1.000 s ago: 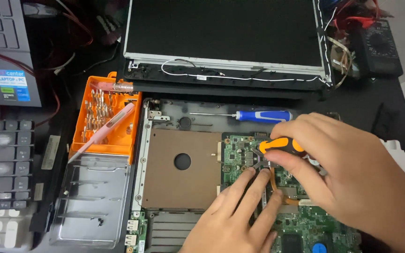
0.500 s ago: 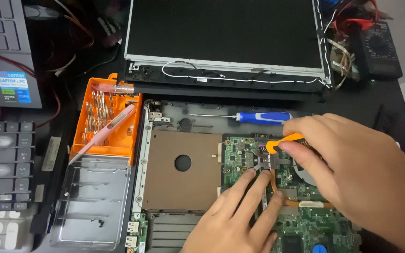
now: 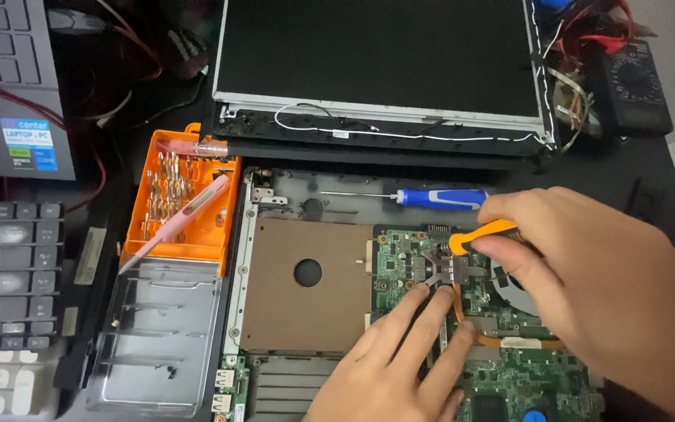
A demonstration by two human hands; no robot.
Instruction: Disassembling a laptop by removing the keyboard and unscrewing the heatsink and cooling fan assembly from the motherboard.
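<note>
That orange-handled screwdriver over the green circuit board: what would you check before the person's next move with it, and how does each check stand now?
1. Right hand grips the orange-handled screwdriver: ok.
2. Screwdriver tip seated in a screw on the metal bracket: cannot tell, too small.
3. Left hand fingers steady the green circuit board beside the bracket: ok.
4. Copper heat pipe free of the fingers: not ok, they lie against it.
5. Spare blue-handled screwdriver lies apart from the work: ok.
6. Orange bit case open beside the laptop: ok.
</note>
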